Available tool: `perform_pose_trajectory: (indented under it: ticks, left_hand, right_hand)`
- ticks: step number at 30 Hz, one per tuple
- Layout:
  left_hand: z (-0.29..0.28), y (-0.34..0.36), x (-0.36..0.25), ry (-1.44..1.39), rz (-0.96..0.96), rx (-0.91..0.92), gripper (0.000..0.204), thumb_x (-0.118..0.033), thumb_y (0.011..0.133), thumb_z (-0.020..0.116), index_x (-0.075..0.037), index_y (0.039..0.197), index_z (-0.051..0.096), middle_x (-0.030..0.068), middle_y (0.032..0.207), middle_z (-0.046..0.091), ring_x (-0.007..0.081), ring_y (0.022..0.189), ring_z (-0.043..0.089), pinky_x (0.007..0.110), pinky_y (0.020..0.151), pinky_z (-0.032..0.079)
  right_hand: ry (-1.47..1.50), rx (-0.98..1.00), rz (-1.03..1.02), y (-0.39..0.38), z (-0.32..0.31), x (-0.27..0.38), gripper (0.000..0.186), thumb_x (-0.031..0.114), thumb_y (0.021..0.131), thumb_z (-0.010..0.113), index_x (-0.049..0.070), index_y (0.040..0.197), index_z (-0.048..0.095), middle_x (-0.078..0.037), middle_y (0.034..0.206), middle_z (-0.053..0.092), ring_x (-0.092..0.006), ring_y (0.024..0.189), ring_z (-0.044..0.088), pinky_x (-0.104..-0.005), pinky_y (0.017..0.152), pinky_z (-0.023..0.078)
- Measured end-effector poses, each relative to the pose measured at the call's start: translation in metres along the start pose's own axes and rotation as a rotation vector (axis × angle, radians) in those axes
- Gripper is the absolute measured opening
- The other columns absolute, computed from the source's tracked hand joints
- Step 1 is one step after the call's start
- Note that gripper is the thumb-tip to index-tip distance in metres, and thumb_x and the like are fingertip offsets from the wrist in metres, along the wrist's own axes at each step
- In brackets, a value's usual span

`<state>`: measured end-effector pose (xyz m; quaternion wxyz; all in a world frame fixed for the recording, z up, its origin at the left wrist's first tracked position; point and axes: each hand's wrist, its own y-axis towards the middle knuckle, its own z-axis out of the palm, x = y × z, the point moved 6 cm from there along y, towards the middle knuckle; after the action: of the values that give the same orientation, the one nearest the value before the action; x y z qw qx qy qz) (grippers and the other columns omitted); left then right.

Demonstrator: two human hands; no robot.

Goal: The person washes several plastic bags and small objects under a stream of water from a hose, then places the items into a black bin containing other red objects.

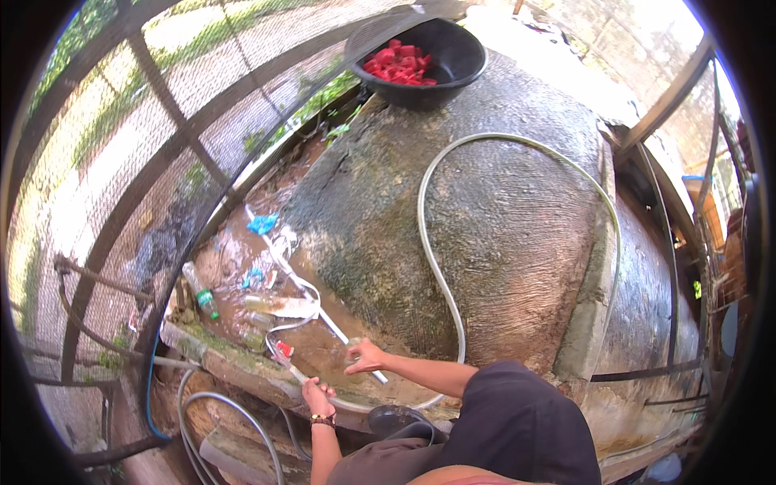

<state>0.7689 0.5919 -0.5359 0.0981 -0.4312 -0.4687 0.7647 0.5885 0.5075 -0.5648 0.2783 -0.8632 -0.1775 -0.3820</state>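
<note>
My left hand (318, 396), with a band round its wrist, is closed round a pale hose (436, 271) near its end. The hose end points toward muddy water. My right hand (365, 356) is curled with its fingers drawn in, beside the white pipe (330, 322). A small greenish thing shows at these fingers, too unclear to name. The pipe slants through the puddle, its near tip just below my right hand. Around it lie a white strap (301, 283), blue scraps (263, 224), a red scrap (284, 348) and a clear bottle with a green cap (204, 297).
A black basin (453, 69) with red pieces stands at the far end of the wet concrete slab (364, 202). The hose loops across this slab. Wire mesh fencing (105, 178) runs along the left. A low concrete ledge (202, 343) borders the puddle; another hose (242, 404) hangs below.
</note>
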Motion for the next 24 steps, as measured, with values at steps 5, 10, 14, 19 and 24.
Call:
perform_pose_trajectory:
  ticks: [5, 10, 14, 19, 24]
  left_hand:
    - [-0.005, 0.008, -0.001, 0.016, -0.037, -0.037, 0.021, -0.032, 0.092, 0.039, -0.012, 0.089, 0.044, 0.0019, 0.059, 0.04, 0.0141, 0.047, 0.039, 0.028, 0.043, 0.034]
    - [-0.005, 0.031, 0.008, 0.116, -0.11, -0.015, 0.03, -0.039, 0.093, 0.038, -0.01, 0.088, 0.044, 0.0014, 0.059, 0.04, 0.0143, 0.048, 0.04, 0.028, 0.043, 0.034]
    - [0.001, 0.027, 0.011, 0.105, -0.148, -0.075, 0.031, -0.039, 0.093, 0.037, -0.011, 0.086, 0.045, 0.0008, 0.057, 0.04, 0.0139, 0.047, 0.04, 0.027, 0.041, 0.033]
    - [-0.047, 0.061, -0.006, 0.363, -0.059, -0.085, 0.035, -0.044, 0.09, 0.036, -0.011, 0.082, 0.045, 0.0033, 0.056, 0.041, 0.0189, 0.046, 0.04, 0.035, 0.04, 0.036]
    - [-0.023, 0.075, 0.02, 0.194, -0.155, -0.079, 0.035, -0.045, 0.088, 0.038, -0.01, 0.085, 0.046, 0.0054, 0.055, 0.046, 0.0204, 0.046, 0.043, 0.035, 0.039, 0.036]
  right_hand:
    - [1.218, -0.144, 0.521, -0.083, -0.018, -0.041, 0.031, 0.038, 0.077, 0.068, 0.015, 0.096, 0.06, -0.002, 0.096, 0.058, -0.0168, 0.087, 0.051, -0.0355, 0.064, 0.048]
    - [1.702, -0.277, 0.743, -0.141, -0.01, -0.031, 0.043, 0.041, 0.074, 0.071, 0.017, 0.105, 0.053, 0.0, 0.09, 0.051, -0.0152, 0.079, 0.048, -0.0308, 0.055, 0.046]
    - [1.976, -0.599, 0.771, -0.167, -0.029, -0.021, 0.044, 0.046, 0.071, 0.071, 0.016, 0.097, 0.052, -0.001, 0.088, 0.05, -0.0158, 0.072, 0.048, -0.0308, 0.053, 0.045]
    - [2.0, -0.938, 0.229, -0.149, -0.337, -0.038, 0.058, 0.074, 0.076, 0.045, 0.018, 0.088, 0.055, 0.0, 0.07, 0.052, -0.0152, 0.053, 0.044, -0.03, 0.045, 0.035]
    - [1.448, -2.063, 0.239, -0.37, -0.79, 0.016, 0.07, 0.066, 0.079, 0.049, 0.005, 0.114, 0.05, -0.008, 0.1, 0.058, -0.0222, 0.085, 0.055, -0.0355, 0.057, 0.051]
